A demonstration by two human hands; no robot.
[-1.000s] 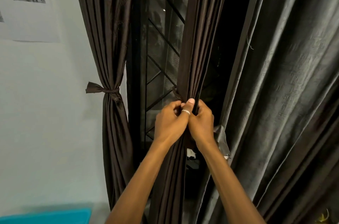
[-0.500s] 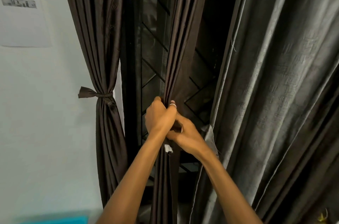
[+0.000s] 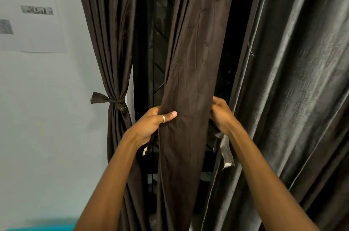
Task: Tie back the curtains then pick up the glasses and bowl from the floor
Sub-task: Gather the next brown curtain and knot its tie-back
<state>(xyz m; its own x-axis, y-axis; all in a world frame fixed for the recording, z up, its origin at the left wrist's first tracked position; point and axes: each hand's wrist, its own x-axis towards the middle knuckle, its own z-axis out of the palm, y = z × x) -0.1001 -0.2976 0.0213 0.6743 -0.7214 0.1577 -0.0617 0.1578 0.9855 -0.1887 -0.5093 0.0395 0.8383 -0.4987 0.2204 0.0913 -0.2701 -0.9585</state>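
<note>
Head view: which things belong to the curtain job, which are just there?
Job: middle curtain held by left hand and right hand; tie strip hanging by the right wrist; left curtain, already tied.
Just there: grey curtain, wall paper, window grille.

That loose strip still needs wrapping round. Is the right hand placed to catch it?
Probably yes: the right hand grips the middle curtain's edge, and the loose strip hangs just below its wrist, unobstructed.

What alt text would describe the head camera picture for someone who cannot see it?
Two bare hands, left hand and right hand, grip the side edges of a dark brown curtain before a window. Left of it, another curtain is already tied back with a fabric tie.
</note>
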